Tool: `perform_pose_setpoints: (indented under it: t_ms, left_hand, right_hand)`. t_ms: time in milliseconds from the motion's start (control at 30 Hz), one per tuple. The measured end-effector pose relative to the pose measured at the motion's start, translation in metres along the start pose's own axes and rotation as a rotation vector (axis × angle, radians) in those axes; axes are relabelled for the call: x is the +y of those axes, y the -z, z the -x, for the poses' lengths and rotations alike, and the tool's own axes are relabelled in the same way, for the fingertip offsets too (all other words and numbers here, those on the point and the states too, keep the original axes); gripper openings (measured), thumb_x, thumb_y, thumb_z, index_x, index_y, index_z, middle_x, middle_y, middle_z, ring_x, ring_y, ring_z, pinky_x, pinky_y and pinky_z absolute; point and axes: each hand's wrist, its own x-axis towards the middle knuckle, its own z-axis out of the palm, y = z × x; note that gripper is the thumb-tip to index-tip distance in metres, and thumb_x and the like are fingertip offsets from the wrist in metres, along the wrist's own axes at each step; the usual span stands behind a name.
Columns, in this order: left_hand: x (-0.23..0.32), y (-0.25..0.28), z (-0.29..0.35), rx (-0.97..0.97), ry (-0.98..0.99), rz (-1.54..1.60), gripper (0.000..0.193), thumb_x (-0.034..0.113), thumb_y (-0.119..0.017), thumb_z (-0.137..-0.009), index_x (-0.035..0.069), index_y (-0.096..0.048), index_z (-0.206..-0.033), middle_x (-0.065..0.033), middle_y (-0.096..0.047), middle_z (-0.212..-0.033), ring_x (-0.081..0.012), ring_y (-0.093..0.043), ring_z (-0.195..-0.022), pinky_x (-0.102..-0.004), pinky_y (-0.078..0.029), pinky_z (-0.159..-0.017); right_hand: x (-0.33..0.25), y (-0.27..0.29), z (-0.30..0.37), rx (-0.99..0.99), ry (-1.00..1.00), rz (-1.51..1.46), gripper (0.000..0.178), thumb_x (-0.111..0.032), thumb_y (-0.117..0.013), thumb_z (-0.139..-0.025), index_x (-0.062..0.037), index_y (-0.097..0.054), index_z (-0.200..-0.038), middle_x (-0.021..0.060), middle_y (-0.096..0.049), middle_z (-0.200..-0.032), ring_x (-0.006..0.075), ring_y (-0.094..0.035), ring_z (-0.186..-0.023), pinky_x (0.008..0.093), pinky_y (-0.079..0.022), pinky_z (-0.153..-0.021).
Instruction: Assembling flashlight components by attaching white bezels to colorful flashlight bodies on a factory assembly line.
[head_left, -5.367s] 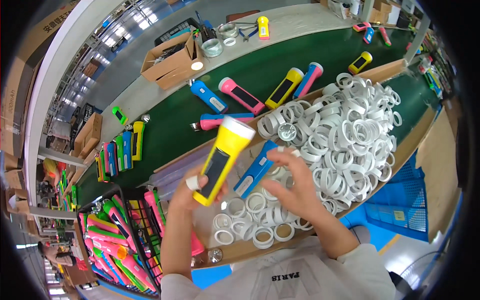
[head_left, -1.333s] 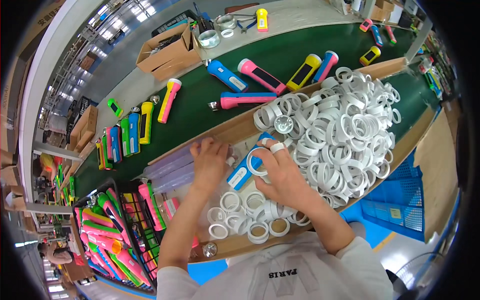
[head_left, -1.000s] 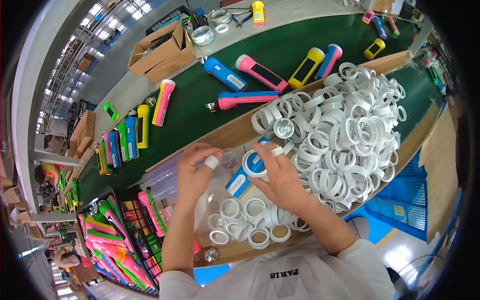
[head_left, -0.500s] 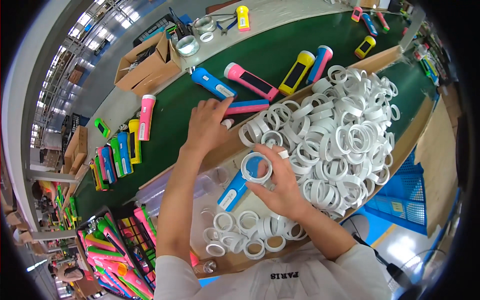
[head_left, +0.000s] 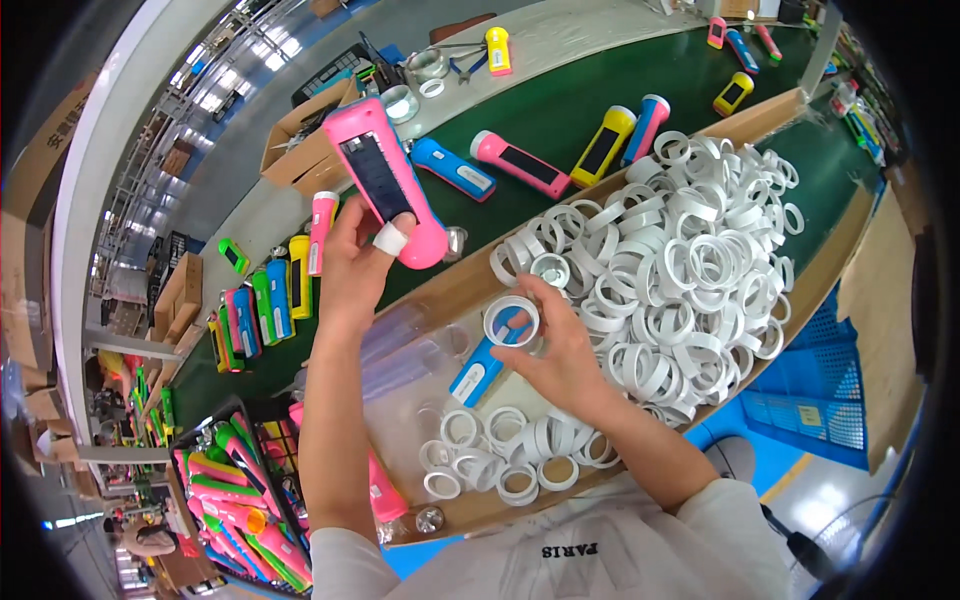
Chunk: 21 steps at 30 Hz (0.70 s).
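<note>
My left hand (head_left: 362, 255) is closed on a pink flashlight (head_left: 414, 222) with a dark panel, raised and tilted above the tray's far edge. White tape wraps its thumb. Beside the flashlight's lower end shows a shiny silver reflector (head_left: 455, 243); whether it is joined on, I cannot tell. Between the thumb and fingers of my right hand (head_left: 558, 350) is a white plastic ring (head_left: 490, 322). Behind that ring a blue flashlight (head_left: 474, 378) lies in the cardboard tray (head_left: 430, 318), its upper end partly covered. A large heap of white rings (head_left: 690, 290) fills the tray's right side.
Several more rings (head_left: 520, 440) lie near me. On the green belt (head_left: 540, 125) rest a blue flashlight (head_left: 452, 168), a pink one (head_left: 520, 165) and a yellow one (head_left: 603, 148). A black crate of flashlights (head_left: 240, 500) stands lower left, an open carton (head_left: 300, 150) beyond the belt.
My left hand has picked up the flashlight from beside the tray's far edge and brought it up and left, its panel now showing. The right hand keeps its ring, almost unmoved.
</note>
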Motion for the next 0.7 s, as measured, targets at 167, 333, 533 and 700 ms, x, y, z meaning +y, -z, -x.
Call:
perform_pose_setpoints:
  t_ms: [167,333,533,700]
  left_hand:
    - [0.018,-0.01,0.062,0.009,0.017,0.299,0.043,0.023,-0.074,-0.083,0.006,-0.056,-0.118,-0.0017,-0.062,-0.107,-0.0115,-0.058,-0.098,-0.028,-0.048,-0.086]
    - [0.024,-0.018,0.097,0.094,0.204,0.457,0.041,0.031,-0.069,-0.087,0.004,-0.055,-0.115,-0.003,-0.062,-0.102,-0.0102,-0.062,-0.086,-0.0256,-0.053,-0.064]
    - [0.004,-0.01,0.107,0.256,0.318,0.366,0.037,0.031,-0.067,-0.087,0.004,-0.051,-0.107,-0.0055,-0.061,-0.089,-0.0116,-0.062,-0.068,-0.0259,-0.052,-0.05]
    - [-0.005,-0.008,0.126,0.349,0.134,0.345,0.036,0.023,-0.07,-0.085,0.004,-0.051,-0.109,-0.0049,-0.061,-0.093,-0.0109,-0.061,-0.074,-0.0264,-0.052,-0.06]
  right_hand:
    - [-0.006,-0.007,0.008,-0.142,-0.142,-0.261,0.085,-0.002,-0.08,-0.07,-0.0079,-0.032,-0.14,0.0152,-0.051,-0.124,0.0222,-0.057,-0.111,0.0344,-0.049,-0.094]
    - [-0.018,-0.004,0.02,-0.2,0.094,-0.089,0.084,-0.007,-0.082,-0.069,-0.0057,-0.033,-0.139,0.0165,-0.05,-0.128,0.0268,-0.055,-0.116,0.0355,-0.049,-0.093]
    - [-0.021,-0.008,0.028,-0.162,0.569,0.14,0.067,-0.013,-0.079,-0.072,-0.0037,-0.045,-0.129,0.0173,-0.055,-0.122,0.0371,-0.053,-0.111,0.0415,-0.045,-0.094]
    - [-0.022,-0.009,0.033,-0.136,0.394,0.051,0.054,-0.016,-0.08,-0.071,-0.0029,-0.052,-0.116,0.0172,-0.058,-0.116,0.0343,-0.057,-0.104,0.0402,-0.049,-0.086]
